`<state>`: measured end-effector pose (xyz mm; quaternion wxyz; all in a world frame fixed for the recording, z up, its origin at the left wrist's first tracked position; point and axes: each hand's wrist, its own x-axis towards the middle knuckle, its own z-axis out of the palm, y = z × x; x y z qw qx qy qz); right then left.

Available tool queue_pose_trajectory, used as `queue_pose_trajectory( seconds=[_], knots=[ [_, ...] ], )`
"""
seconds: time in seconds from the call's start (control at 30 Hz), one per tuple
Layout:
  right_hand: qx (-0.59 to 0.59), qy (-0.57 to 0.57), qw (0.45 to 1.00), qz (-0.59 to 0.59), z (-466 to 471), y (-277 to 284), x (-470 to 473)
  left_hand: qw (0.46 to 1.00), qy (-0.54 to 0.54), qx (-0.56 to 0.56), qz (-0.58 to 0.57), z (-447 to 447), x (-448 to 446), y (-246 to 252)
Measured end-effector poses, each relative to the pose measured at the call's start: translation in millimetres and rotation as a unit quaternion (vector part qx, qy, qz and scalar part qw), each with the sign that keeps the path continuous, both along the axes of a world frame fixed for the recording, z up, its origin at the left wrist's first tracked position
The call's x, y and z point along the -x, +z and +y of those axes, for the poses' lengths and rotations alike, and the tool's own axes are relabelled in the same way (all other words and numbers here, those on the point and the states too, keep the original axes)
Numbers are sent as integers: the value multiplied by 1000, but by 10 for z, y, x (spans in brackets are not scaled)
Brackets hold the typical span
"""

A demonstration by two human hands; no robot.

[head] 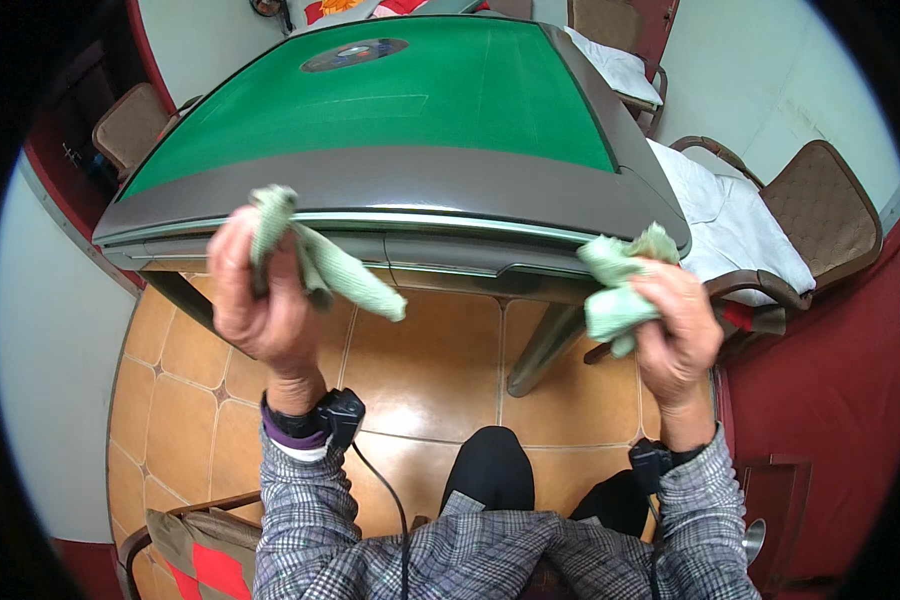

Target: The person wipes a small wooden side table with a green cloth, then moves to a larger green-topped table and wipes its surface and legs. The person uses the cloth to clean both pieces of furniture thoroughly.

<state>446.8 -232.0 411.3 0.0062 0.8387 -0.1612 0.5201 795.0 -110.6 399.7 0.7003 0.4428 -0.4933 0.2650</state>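
Observation:
My left hand [259, 300] grips a crumpled pale green cloth [345, 277], one corner poking up above the fingers and the rest hanging to the right. A second light green cloth [619, 300] is bunched in my right hand [679, 322]. Both hands appear in front of the near edge of a mahjong table [420, 176] with a grey frame and a green felt top [450, 97]. Whether either cloth touches the table edge I cannot tell. A round dark disc with a light centre [330, 58] is set in the felt's far part.
Padded chairs stand around: one at right [825, 199] beside a white cloth [742, 217], one at left [131, 124], one at the far right [604, 26]. A metal table leg [544, 352] rests on the tiled floor [420, 360]. A cable [390, 487] hangs from my left wrist.

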Motion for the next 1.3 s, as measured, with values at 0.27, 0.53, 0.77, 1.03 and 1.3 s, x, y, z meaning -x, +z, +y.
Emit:
queue_pose_trajectory(
  seconds=[0.27,0.53,0.77,1.03,1.3],
  knots=[
    [-10,-57,992,111,-223,456,-269,925,61,-265,-266,-386,575,355],
    [-38,-11,982,184,-513,610,90,899,37,-302,-314,-523,856,409],
    [-84,79,981,155,-906,633,150,891,164,-340,-252,-270,520,423],
    [-59,222,960,161,-1367,591,228,885,-6,-361,-294,-659,1311,564],
    [-92,324,939,64,-1857,387,158,874,77,-406,-257,-748,1528,630]
  ],
)
